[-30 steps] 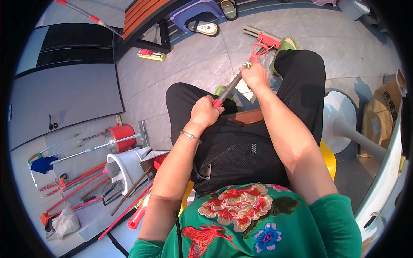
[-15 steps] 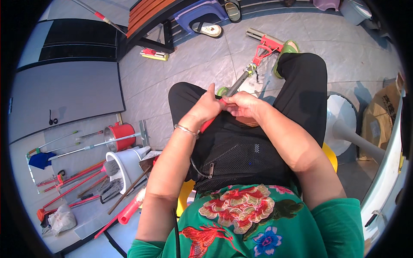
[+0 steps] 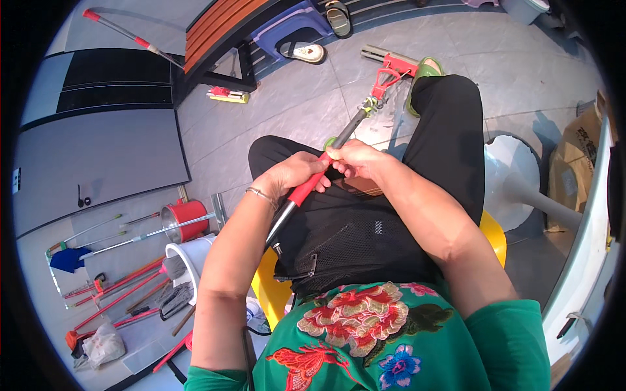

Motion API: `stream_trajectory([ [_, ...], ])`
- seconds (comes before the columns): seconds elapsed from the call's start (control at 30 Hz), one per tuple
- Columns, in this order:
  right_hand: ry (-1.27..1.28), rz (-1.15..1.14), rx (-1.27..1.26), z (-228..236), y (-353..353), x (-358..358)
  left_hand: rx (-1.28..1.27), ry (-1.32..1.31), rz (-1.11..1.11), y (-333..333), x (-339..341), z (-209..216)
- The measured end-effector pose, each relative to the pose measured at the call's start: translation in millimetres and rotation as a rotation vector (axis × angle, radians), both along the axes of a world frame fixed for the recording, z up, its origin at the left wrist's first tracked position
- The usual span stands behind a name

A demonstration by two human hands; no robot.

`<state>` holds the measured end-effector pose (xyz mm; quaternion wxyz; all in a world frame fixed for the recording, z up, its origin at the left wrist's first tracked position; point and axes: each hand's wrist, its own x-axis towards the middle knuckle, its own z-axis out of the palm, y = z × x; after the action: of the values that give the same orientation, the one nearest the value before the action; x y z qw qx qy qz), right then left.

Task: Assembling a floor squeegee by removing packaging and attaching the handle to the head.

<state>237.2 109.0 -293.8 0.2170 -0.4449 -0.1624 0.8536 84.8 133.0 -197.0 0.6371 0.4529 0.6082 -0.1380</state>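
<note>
A squeeze mop with a red-and-grey head point(image 3: 399, 65) lies across my lap, its head on the floor beside my right foot in a green slipper point(image 3: 425, 70). Its handle point(image 3: 305, 189) has a dark grey tube, a red grip sleeve and a silver lower end running under my left forearm. My left hand point(image 3: 301, 173) is closed round the red sleeve, fingertips showing past its far side. Just above it, my right hand point(image 3: 355, 158) pinches the handle where red meets grey, its other fingers curled underneath. Green-yellow ties point(image 3: 370, 105) wrap the joint below the head.
At the left are a red bucket point(image 3: 186, 219), a white bucket point(image 3: 195, 257), several mops and brushes, and a plastic bag point(image 3: 104, 345). A wooden bench point(image 3: 218, 29), purple stool point(image 3: 293, 26) and slippers stand ahead. To the right are a white pedestal base point(image 3: 512, 176) and a cardboard box point(image 3: 577, 156).
My left hand has turned from thumb-up to wrapped over the red sleeve. More of the sleeve and the silver lower end now show. My right hand stays at the handle; the view has shifted slightly.
</note>
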Motion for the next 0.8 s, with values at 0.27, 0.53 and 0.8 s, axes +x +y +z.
stream_trajectory([
  [0.27, 0.010, 0.044, -0.087, 0, -1, 9, 0.432, 0.407, -0.493, -16, 13, -29],
  [0.53, 0.216, 0.028, -0.127, -9, -3, 4, 0.384, 0.366, -0.416, -15, 12, -32],
  [0.8, -0.038, -0.077, -0.120, -10, 1, -1, 0.065, 0.052, 0.131, -14, 12, -22],
])
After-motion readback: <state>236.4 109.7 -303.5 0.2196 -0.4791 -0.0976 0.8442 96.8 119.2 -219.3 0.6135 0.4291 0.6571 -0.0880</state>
